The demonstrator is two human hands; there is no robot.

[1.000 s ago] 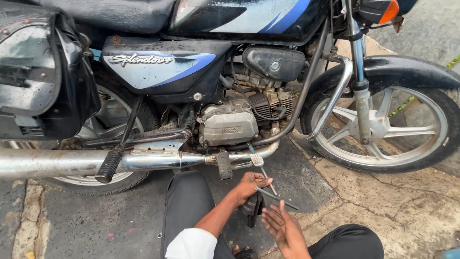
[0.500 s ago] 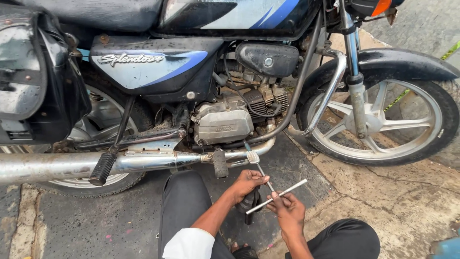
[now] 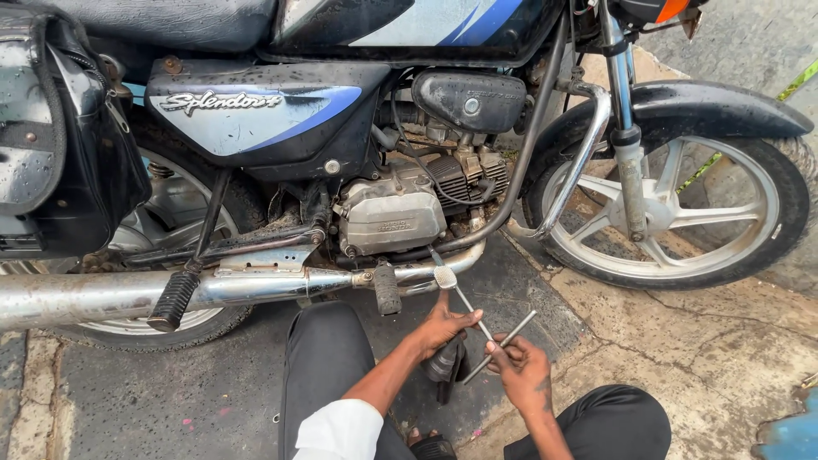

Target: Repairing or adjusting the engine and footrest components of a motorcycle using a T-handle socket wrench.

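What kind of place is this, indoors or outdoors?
Probably outdoors, at a roadside or pavement spot. A motorcycle stands on wet, cracked paving, and the person crouches beside it, right hand holding a thin metal rod. No walls show.

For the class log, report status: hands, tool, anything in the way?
Left hand grips dark tool. Right hand pinches thin metal rod. Brake pedal crosses just above both hands.

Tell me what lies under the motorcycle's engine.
Under the engine runs the chrome exhaust pipe, with a footpeg and wet dark pavement below. The engine's underside is hidden behind the pipe.
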